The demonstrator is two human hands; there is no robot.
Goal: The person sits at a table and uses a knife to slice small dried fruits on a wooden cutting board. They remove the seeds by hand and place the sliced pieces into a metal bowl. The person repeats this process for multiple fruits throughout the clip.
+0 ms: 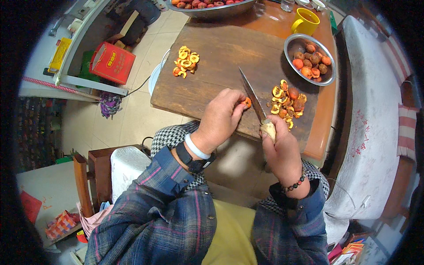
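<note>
Between the thumb and fingers of my left hand (221, 117) is a small orange-red fruit piece (247, 102), held just above the wooden board (218, 89). My right hand (281, 149) grips a kitchen knife (253, 94) by its pale, wrapped-looking handle, the blade pointing away from me. The blade lies just right of the fruit piece; whether they touch I cannot tell. Right of the knife, a pile of cut fruit pieces (286, 104) with yellow flesh lies on the board. A second pile of yellow cut pieces (185, 61) sits at the board's far left.
On the right stands a metal bowl (332, 74) of whole reddish fruits, with a yellow mug (305, 21) behind it. A large metal basin (215, 12) of red fruits is at the back. A covered bench (367, 116) runs along the right; a red box (114, 63) stands left.
</note>
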